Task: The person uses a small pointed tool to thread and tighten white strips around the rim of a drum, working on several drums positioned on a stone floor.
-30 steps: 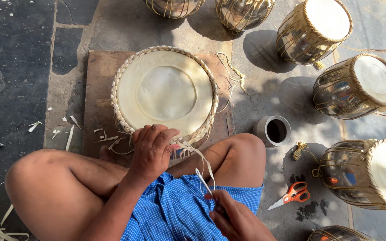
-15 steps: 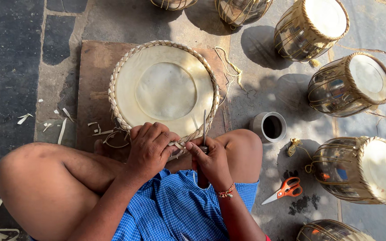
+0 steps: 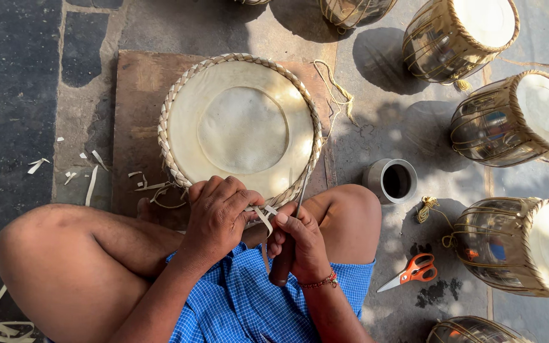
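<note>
Drum head (image 3: 241, 127): round and pale, with a braided rim; it lies flat on a wooden board (image 3: 136, 114) on the stone floor, right in front of the person's crossed legs. Its near edge is hidden under both hands.
Left hand (image 3: 218, 216): fingers curled over the near rim, pinching a pale strip (image 3: 263, 217) against the braid. How the strip runs into the rim is covered by the knuckles.
Right hand (image 3: 298, 244): fingers closed around a thin metal tool (image 3: 300, 194) whose tip points up to the rim. The dark handle below the palm is mostly hidden, so its kind is hard to tell. A beaded band sits at the wrist.
Scraps (image 3: 90, 178): pale strip cuttings lie left of the board and by the near rim.
Cup (image 3: 392, 180): a small metal one stands just right of the knee; its inside is dark, contents unclear.
Scissors (image 3: 411, 272): orange handles, lying on the floor to the right.
Drums (image 3: 516, 121): several laced metal ones stand to the right, some cut off by the frame's edges.
</note>
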